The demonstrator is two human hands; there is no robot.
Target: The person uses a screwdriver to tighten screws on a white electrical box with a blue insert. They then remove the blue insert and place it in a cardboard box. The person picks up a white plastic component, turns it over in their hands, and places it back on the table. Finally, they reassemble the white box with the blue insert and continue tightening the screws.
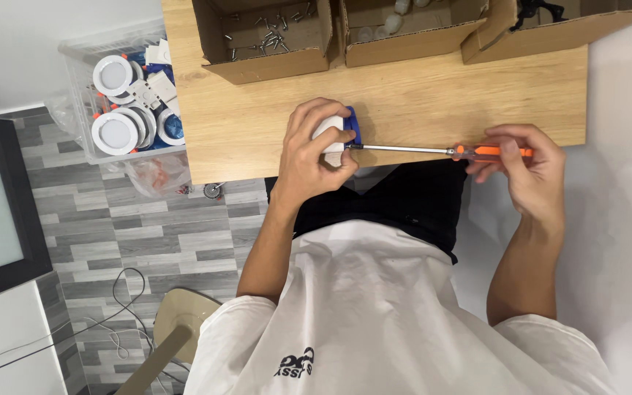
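Head view: screws (268, 36) in cardboard box (257, 66)

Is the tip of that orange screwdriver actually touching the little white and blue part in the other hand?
Touching. In the head view the screwdriver shaft runs straight from the right hand into the white and blue part, held by the left hand, with no gap visible.

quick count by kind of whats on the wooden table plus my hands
hands: 2, left hand and right hand
screwdriver: 1
white and blue part: 1
cardboard boxes: 3
total: 7
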